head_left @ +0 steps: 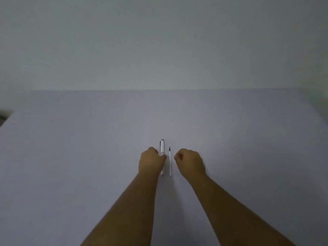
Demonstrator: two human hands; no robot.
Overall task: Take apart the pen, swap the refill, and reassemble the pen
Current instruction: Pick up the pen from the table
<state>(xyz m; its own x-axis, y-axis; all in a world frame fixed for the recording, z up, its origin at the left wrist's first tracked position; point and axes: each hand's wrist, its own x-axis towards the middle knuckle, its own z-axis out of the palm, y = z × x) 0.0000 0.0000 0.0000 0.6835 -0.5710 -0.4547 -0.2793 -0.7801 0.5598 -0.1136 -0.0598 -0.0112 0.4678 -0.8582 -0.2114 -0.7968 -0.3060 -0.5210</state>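
Two bare arms coming in from the near edge, side by side, over a plain pale table point(71, 157)

Left hand point(150, 162) down on the pen point(162, 150), fingers curled in and touching its middle, near end of the pen poking out by the wrist. Hard to tell if really gripped or just touched. Probably there to pick the pen up, or to stop it rolling

Right hand point(190, 162) just beside the refill point(170, 161), not touching it. Fingers curled into a loose fist, nothing seen inside. Likely waiting to help pull or twist the pen open

Pen and refill flat on the table between the two hands, side by side, both pointing away. Laid close together, maybe so the new refill is easy to grab after the old one comes out

Pen white and fat, with a dark clip on its left side and a grey rounded far end. Looks whole, not yet taken apart

Refill thin like a stick, mostly white, with a small dark far end. Shorter than the pen at the far end

Farther off, only more bare table, then a plain grey wall point(159, 41)
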